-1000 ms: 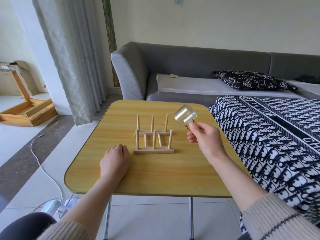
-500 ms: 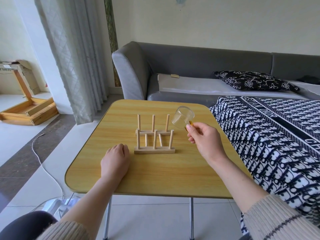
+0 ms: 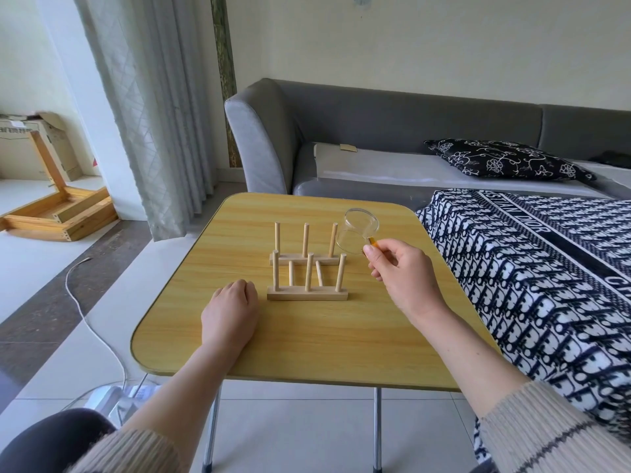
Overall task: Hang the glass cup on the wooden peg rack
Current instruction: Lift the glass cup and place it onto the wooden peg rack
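A clear glass cup [image 3: 359, 233] with an amber handle is held upside down and tilted, its mouth facing down-left right beside the back right peg. My right hand [image 3: 399, 278] pinches the handle between thumb and fingers. The wooden peg rack [image 3: 307, 264] stands in the middle of the yellow table [image 3: 307, 339], with two rows of upright pegs on two base bars. No peg carries anything. My left hand [image 3: 230, 310] rests as a loose fist on the table, just left of the rack's front bar.
A bed with a black-and-white patterned cover [image 3: 546, 278] stands close to the table's right edge. A grey sofa [image 3: 375, 138] with a dark cushion is behind. A white cable [image 3: 88, 322] runs on the floor at left.
My right hand has carried the cup left and down, turning its mouth downward toward the back right peg. My left hand has stayed put.
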